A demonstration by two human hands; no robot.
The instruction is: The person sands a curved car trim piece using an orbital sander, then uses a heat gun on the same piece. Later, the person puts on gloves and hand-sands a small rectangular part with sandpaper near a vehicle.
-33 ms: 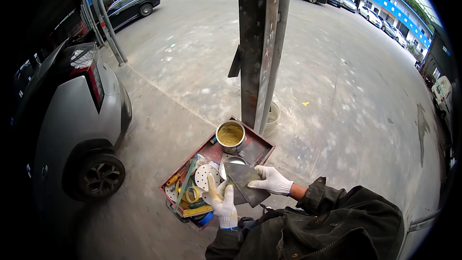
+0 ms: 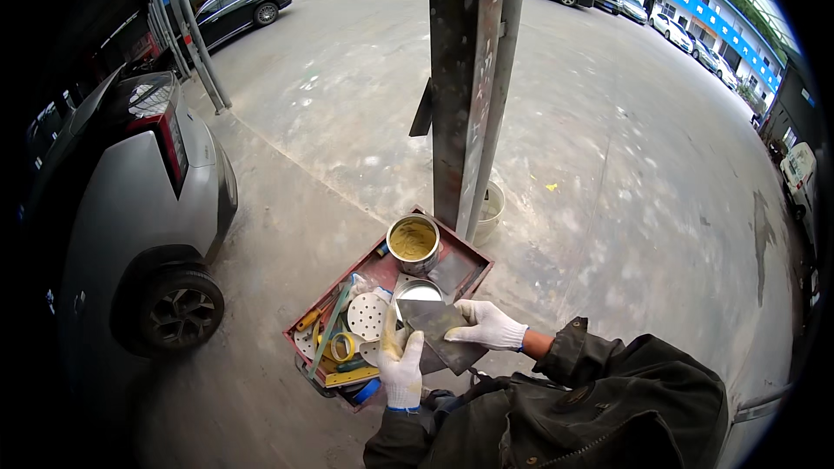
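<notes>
Dark flat board [image 2: 439, 330] held level above the red tray [image 2: 473, 265], exactly as in the earlier picture: no shift, so handling at a standstill. Clamped along its right edge by the curled fingers of the right hand [image 2: 486, 326]. Left hand [image 2: 401, 369] against its left edge, fingers together and upright; actual grip impossible to tell. Beyond, an open can of yellowish paste [image 2: 413, 241].

I see 2 white gloves [image 2: 401, 371], a dark grey board [image 2: 441, 330], a red tray [image 2: 473, 260], mustard-yellow filler in a silver can [image 2: 413, 241], white dotted discs [image 2: 368, 315], a grey car [image 2: 122, 208] left.
</notes>
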